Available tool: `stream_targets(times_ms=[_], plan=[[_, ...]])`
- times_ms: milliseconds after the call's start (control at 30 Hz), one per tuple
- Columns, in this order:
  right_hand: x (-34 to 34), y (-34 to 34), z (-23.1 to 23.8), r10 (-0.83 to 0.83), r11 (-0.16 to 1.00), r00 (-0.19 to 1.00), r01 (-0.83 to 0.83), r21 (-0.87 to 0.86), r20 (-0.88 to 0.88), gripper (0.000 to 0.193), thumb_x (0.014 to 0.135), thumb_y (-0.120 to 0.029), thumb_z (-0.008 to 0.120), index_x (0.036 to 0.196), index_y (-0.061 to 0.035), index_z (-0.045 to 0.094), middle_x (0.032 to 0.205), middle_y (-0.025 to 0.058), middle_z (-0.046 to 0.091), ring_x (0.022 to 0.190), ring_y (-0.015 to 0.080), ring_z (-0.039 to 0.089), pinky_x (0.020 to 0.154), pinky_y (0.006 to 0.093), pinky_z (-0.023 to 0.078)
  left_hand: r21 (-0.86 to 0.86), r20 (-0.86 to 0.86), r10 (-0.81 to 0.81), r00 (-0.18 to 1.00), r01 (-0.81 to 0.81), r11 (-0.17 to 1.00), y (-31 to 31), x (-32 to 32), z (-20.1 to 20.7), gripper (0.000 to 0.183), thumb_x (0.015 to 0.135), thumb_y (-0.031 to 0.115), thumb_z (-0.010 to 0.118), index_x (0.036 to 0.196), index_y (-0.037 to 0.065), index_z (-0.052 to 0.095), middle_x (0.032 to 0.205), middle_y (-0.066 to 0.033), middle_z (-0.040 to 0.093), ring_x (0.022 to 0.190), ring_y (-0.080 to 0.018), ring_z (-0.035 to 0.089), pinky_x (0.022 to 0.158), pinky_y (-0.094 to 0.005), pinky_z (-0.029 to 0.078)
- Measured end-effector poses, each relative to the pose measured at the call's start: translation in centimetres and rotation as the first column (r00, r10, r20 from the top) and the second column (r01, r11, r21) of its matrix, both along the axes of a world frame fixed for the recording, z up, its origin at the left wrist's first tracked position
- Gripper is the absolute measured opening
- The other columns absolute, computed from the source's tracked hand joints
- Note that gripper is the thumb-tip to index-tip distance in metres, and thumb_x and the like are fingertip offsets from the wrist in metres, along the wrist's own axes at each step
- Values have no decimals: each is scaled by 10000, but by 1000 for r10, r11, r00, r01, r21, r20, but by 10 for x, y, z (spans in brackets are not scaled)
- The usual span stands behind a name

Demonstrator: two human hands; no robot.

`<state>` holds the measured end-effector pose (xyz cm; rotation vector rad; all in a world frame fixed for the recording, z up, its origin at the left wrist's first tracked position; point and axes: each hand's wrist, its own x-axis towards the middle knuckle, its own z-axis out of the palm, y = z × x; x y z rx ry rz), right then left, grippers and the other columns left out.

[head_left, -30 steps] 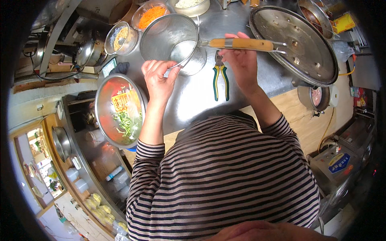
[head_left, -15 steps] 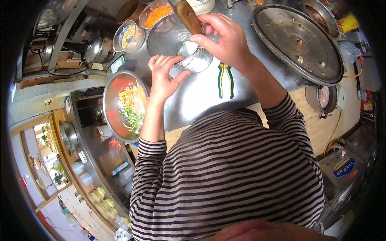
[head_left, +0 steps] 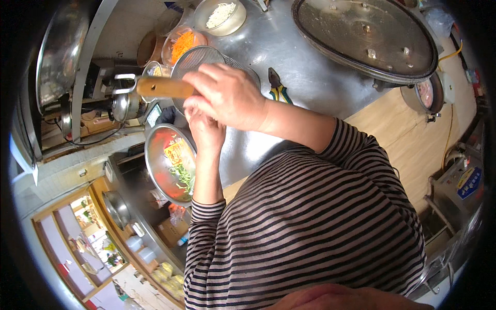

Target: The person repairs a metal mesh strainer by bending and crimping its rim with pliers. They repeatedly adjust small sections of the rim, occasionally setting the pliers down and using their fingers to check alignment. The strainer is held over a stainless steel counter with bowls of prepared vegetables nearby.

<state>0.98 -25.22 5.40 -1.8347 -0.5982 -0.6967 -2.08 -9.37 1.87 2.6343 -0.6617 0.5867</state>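
Observation:
My right hand (head_left: 230,95) is closed round the wooden handle (head_left: 164,87) of a wire-mesh strainer (head_left: 195,60). The handle points left and ends in a metal fork-shaped hook. Just below, my left hand (head_left: 206,133) reaches up to the strainer with its fingers bent in; my right hand hides most of them. Part of the mesh basket shows behind my right hand, above the steel table (head_left: 315,80). Pliers (head_left: 276,84) with green and yellow grips lie on the table right of my hands, their lower part hidden by my right forearm.
Beyond the strainer stand bowls of shredded carrot (head_left: 182,45), white pieces (head_left: 219,16) and yellowish bits (head_left: 153,68). A steel bowl (head_left: 157,178) at left holds shredded vegetables and a packet (head_left: 174,153). A large round metal lid (head_left: 356,44) lies at the far right.
My right hand has moved left and down over my left hand. The strainer's handle has swung from pointing up and away to pointing left. The view has turned slightly.

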Motion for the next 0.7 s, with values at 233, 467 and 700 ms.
stream_targets(times_ms=[233, 467, 700], plan=[[-4, 3, -11, -20, 994, 997, 12, 111, 72, 414, 823, -259, 724, 1147, -20, 629, 901, 84, 590, 836, 267, 624, 721, 378, 539, 149, -242, -35, 970, 73, 986, 10, 1, 18, 248, 716, -14, 697, 962, -24, 674, 865, -218, 681, 868, -418, 664, 738, -475, 529], [-10, 9, -23, -51, 978, 992, 26, 206, 117, 468, 827, -194, 732, 1227, 8, 597, 1127, 125, 593, 988, 271, 602, 867, 379, 514, 146, -370, 6, 929, 52, 988, 13, 1, 25, 302, 742, 18, 698, 1038, -12, 649, 924, -219, 678, 926, -431, 645, 793, -503, 502], [-22, -46, -74, -5, 975, 1000, -2, 224, 28, 556, 810, -344, 771, 1224, -16, 597, 1154, 150, 599, 1007, 308, 627, 851, 393, 532, 126, -304, -104, 947, 148, 981, 6, 3, 33, 254, 840, -20, 652, 1094, -3, 656, 843, -171, 653, 802, -353, 639, 726, -425, 507]])
